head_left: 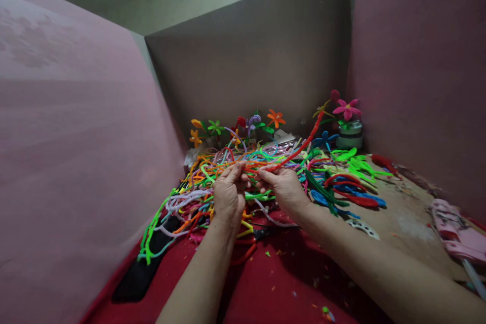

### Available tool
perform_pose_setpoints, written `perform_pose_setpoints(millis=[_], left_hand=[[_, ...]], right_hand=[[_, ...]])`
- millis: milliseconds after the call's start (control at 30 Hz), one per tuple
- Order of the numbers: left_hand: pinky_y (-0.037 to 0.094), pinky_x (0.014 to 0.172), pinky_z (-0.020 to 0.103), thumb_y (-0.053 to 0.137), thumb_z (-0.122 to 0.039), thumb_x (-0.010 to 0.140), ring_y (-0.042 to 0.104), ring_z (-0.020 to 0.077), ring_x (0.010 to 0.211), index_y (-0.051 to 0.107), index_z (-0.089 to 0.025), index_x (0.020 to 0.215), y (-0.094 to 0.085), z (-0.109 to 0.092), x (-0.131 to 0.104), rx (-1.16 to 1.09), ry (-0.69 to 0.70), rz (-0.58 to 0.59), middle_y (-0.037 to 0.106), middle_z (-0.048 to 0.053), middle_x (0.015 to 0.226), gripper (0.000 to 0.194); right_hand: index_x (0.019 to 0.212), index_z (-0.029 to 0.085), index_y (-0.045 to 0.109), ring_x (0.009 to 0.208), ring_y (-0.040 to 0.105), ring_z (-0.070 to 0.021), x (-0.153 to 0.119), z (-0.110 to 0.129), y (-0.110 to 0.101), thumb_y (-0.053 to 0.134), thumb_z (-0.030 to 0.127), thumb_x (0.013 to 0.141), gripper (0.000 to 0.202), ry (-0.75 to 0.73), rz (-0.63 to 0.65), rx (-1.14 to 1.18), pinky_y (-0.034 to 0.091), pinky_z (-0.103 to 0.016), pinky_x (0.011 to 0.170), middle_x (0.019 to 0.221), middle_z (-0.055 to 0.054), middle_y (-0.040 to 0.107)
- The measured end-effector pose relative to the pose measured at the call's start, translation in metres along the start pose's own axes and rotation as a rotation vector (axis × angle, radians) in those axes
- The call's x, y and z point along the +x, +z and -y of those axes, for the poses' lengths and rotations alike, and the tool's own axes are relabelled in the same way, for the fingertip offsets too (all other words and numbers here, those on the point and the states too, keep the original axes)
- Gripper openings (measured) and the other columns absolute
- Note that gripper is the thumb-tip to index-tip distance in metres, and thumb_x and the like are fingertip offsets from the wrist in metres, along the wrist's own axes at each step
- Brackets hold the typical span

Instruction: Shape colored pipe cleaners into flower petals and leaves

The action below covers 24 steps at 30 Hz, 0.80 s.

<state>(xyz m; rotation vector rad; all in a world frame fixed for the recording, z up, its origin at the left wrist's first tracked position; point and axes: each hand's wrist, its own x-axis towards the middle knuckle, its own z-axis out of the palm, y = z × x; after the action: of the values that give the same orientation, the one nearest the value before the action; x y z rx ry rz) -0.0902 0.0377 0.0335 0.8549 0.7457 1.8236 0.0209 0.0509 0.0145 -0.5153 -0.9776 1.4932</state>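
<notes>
Forearms: ours reach in from the bottom edge over a red cloth strewn with small coloured clippings.
Left hand: our grip is closed on the near end of a red pipe cleaner, fingers pinched around it.
Right hand: our grip is pinched shut on the same red pipe cleaner just beside the left; its free length rises up and away to the right.
Pile: a tangled heap of pipe cleaners in many colours lies under and beyond both hands, unsorted.
Tabletop: a pink tool rests at the right edge; we think it is a glue gun, though it is partly cut off.
Finished pieces: several pipe-cleaner flowers already stand along the back wall, with a pink flower in a small pot at the right.
Progress: we judge some flowers done, one stem being shaped, and most of the heap unused.
</notes>
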Motion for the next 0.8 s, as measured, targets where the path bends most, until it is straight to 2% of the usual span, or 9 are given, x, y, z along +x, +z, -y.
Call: perform_pose_setpoints(millis=[167,267,367,433,467,533,600,667,800], left_hand=[[0.034,0.036,0.015,0.069,-0.019,0.065,0.046,0.0039,0.039,0.062,-0.010,0.066,0.002,-0.001,0.002,-0.120,-0.044,-0.017,0.056,-0.003,0.054,0.012],[0.033,0.035,0.016,0.069,-0.022,0.065,0.045,0.0039,0.040,0.060,-0.011,0.064,0.001,-0.011,0.006,-0.092,0.015,-0.028,0.057,-0.002,0.059,0.015],[0.032,0.037,0.017,0.068,-0.027,0.066,0.044,0.0046,0.041,0.058,-0.014,0.063,-0.009,-0.033,0.004,0.016,0.142,-0.029,0.053,-0.004,0.056,0.017],[0.032,0.039,0.017,0.063,-0.029,0.070,0.044,0.0061,0.042,0.060,-0.016,0.066,-0.019,-0.049,-0.007,0.334,0.248,0.043,0.052,-0.004,0.054,0.015],[0.034,0.043,0.018,0.062,-0.028,0.071,0.046,0.0071,0.044,0.061,-0.016,0.067,-0.025,-0.055,-0.015,0.615,0.218,0.156,0.052,-0.003,0.053,0.013],[0.038,0.053,0.020,0.063,-0.024,0.070,0.051,0.0108,0.056,0.064,-0.017,0.069,-0.037,-0.059,-0.035,1.121,0.053,0.524,0.057,0.000,0.060,0.008],[0.038,0.059,0.023,0.059,-0.022,0.072,0.052,0.0140,0.065,0.062,-0.019,0.074,-0.047,-0.051,-0.056,1.520,0.002,0.732,0.060,0.002,0.071,0.005],[0.038,0.065,0.027,0.051,-0.021,0.076,0.051,0.0168,0.071,0.059,-0.017,0.077,-0.054,-0.037,-0.071,1.819,0.098,0.744,0.059,0.006,0.078,0.009],[0.037,0.068,0.030,0.041,-0.031,0.083,0.049,0.0191,0.074,0.053,-0.017,0.086,-0.065,-0.018,-0.079,2.001,0.228,0.847,0.058,0.008,0.087,0.018]], right_hand=[[0.064,0.013,0.062,0.046,0.054,-0.0096,-0.003,0.000,0.006,0.069,0.025,0.061,0.014,-0.031,-0.011,-0.008,0.042,-0.020,0.041,0.055,0.000,0.061],[0.065,0.014,0.061,0.046,0.054,-0.0098,-0.002,0.003,0.006,0.068,0.025,0.062,0.014,-0.031,-0.019,-0.031,0.043,-0.021,0.042,0.055,0.000,0.062],[0.063,0.013,0.060,0.046,0.053,-0.0099,0.005,0.011,0.005,0.066,0.025,0.063,0.013,-0.069,-0.028,-0.065,0.043,-0.021,0.041,0.056,-0.001,0.062],[0.060,0.013,0.059,0.045,0.053,-0.0102,0.011,0.016,0.003,0.065,0.024,0.063,0.014,-0.087,-0.004,-0.098,0.043,-0.022,0.041,0.055,-0.001,0.061],[0.059,0.012,0.059,0.046,0.053,-0.0103,0.014,0.019,0.002,0.065,0.025,0.063,0.014,-0.090,0.016,-0.112,0.043,-0.022,0.042,0.054,-0.002,0.061],[0.060,0.012,0.058,0.047,0.053,-0.0099,0.019,0.020,-0.001,0.065,0.025,0.063,0.015,-0.100,0.039,-0.108,0.043,-0.022,0.044,0.054,-0.001,0.060],[0.062,0.013,0.058,0.049,0.054,-0.0101,0.020,0.018,-0.003,0.066,0.025,0.062,0.014,-0.091,0.057,-0.069,0.043,-0.022,0.046,0.055,-0.001,0.061],[0.064,0.013,0.058,0.051,0.054,-0.0109,0.019,0.012,-0.007,0.068,0.024,0.061,0.015,-0.059,0.074,-0.035,0.043,-0.022,0.046,0.056,0.000,0.060],[0.065,0.013,0.059,0.049,0.053,-0.0099,0.018,0.005,-0.012,0.067,0.021,0.061,0.012,-0.010,0.111,-0.020,0.039,-0.021,0.045,0.054,0.001,0.059]])
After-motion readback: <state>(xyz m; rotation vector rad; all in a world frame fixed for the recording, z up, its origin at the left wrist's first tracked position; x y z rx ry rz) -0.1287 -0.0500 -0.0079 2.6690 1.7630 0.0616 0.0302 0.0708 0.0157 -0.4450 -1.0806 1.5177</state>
